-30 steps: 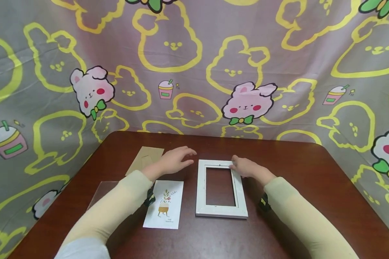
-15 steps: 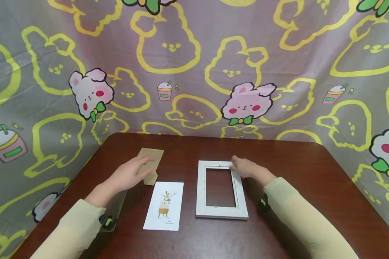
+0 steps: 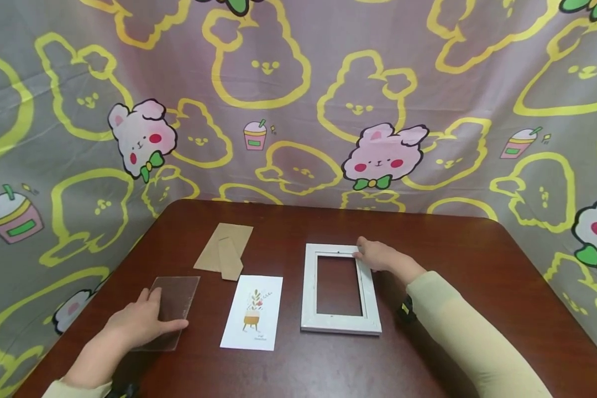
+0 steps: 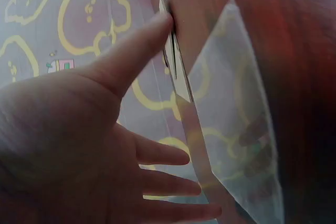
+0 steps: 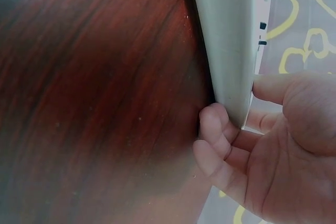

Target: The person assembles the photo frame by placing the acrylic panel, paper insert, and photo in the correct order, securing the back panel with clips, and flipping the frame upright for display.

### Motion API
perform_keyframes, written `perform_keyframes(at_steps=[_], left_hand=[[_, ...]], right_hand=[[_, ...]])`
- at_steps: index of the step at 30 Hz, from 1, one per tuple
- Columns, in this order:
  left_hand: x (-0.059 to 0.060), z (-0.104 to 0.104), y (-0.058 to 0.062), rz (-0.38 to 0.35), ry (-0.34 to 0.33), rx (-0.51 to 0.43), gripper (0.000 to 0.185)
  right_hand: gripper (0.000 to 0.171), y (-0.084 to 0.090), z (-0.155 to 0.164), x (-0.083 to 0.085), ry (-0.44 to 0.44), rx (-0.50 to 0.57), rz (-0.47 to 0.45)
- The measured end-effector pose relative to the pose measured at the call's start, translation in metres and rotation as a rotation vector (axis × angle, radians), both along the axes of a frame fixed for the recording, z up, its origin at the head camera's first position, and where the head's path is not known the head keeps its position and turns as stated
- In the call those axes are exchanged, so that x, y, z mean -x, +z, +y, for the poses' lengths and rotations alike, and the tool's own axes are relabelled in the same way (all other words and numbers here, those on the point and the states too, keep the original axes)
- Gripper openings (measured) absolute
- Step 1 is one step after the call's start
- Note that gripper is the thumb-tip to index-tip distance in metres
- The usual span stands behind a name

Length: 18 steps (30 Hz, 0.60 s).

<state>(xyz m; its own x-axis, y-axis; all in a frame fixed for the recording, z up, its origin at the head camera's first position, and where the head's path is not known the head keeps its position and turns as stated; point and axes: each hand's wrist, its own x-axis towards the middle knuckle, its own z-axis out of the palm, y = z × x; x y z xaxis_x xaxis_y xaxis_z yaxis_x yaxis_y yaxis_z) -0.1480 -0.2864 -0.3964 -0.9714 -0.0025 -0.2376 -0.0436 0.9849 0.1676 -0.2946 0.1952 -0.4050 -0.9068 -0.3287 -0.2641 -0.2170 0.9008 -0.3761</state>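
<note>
Left hand (image 3: 138, 320) lies flat on the clear sheet (image 3: 171, 309), fingers straight and spread, thumb along its near edge; the wrist view shows the same, the sheet (image 4: 236, 129) lying on the wood under the outstretched fingers. That sheet sits well to the left of the white frame (image 3: 339, 323), with the printed card (image 3: 252, 312) between the two. Right hand (image 3: 378, 257) is at the frame's far right corner, fingers curled round the edge and thumb on top (its wrist view shows the fingertips (image 5: 212, 124) tucked against the frame's side (image 5: 231, 40)), so it grips and steadies the frame. Beyond the card, farther from the person, lie two brown backing pieces (image 3: 225, 254) on the dark tabletop (image 3: 477, 265).

By the look of it, the step in hand is taking up the clear sheet. A thin, flat pane is hard to lift straight off wood; the next move probably calls for catching an edge with the fingertips, or sliding it toward the frame, while the right hand keeps the frame from shifting.
</note>
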Motion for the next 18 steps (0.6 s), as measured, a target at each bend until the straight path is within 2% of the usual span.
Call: perform_keyframes(at_steps=[3,11,18], left_hand=[[-0.004,-0.003,-0.002,-0.002,0.014,-0.002,0.121],[-0.005,-0.004,-0.011,-0.004,0.042,0.020,0.125],[-0.005,-0.005,-0.013,0.007,0.042,0.043,0.119]], right_hand=[[0.042,0.001,0.001,0.000,0.002,-0.003,0.014],[0.042,-0.004,0.001,0.001,0.000,0.001,0.021],[0.045,-0.005,0.002,0.002,-0.002,-0.014,0.025]])
